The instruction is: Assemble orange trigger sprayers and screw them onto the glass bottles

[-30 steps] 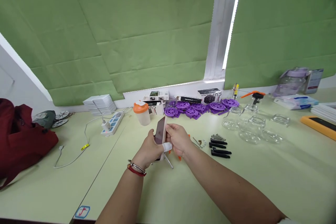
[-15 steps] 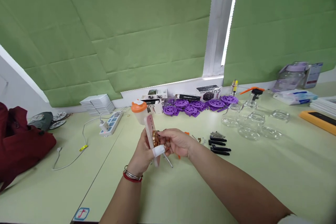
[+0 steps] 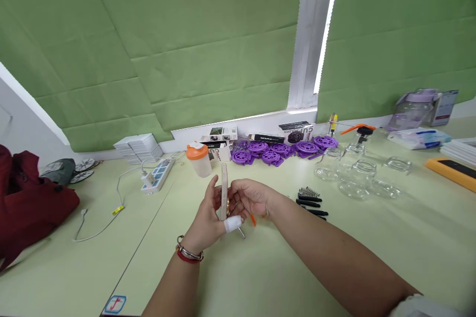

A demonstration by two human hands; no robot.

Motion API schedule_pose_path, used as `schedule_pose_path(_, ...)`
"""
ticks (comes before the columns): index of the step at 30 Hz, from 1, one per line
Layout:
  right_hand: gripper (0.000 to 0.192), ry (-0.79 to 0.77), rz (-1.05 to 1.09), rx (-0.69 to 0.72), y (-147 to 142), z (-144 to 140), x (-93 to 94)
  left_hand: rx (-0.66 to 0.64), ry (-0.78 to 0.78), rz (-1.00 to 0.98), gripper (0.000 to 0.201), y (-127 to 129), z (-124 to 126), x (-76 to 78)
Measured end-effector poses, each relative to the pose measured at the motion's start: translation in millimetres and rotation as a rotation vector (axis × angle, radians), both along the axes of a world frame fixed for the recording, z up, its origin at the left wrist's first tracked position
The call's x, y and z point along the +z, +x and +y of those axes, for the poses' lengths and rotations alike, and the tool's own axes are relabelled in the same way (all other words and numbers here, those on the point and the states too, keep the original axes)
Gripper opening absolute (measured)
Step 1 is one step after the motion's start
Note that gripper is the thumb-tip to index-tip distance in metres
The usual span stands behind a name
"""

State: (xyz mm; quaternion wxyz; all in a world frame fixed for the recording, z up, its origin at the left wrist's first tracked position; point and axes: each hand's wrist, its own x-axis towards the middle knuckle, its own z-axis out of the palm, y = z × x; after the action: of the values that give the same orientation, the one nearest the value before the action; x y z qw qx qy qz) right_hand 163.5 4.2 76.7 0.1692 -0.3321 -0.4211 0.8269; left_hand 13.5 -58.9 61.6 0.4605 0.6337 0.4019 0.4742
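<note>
Green blinds are hanging behind a pale green table point(image 3: 260, 277), and above its middle a phone point(image 3: 224, 190) is being held upright, seen almost edge-on. It is being grasped by both hands: the left hand point(image 3: 208, 218), with a white wrap on one fingertip point(image 3: 233, 224), is closed around the lower edge, and the right hand point(image 3: 251, 200) is closed on the side that is turned away. What is fixed on that side cannot be told.

The phone is probably being turned for work on its back. For this to be done well, it should be kept pinched firmly by the left hand, low over the table, while only light pressure is being given by the right fingers, so that nothing is slipping.

Just under the hands an orange tool point(image 3: 253, 220) is lying. To the right, black parts point(image 3: 310, 205) and glass jars point(image 3: 359, 178) are standing near. Farther back, an orange-lidded bottle point(image 3: 199, 158) and purple discs point(image 3: 282, 148) are being kept.
</note>
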Motion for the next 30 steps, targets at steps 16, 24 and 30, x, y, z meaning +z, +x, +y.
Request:
schedule_pose_path(16, 0.018, 0.105, 0.021, -0.130, 11, 8, -11.9, 0.137, 0.070, 0.069, 0.102, 0, 4, -1.5)
schedule_pose_path(24, 0.011, 0.167, 0.028, -0.375, 17, 10, -13.9, 0.294, 0.048, 0.061, 0.107, 1, 13, 1.9)
schedule_pose_path(30, 0.015, 0.739, 0.043, -0.617, 19, 25, 21.9, 0.438, 0.163, 0.015, 0.113, 15, 59, 14.3)
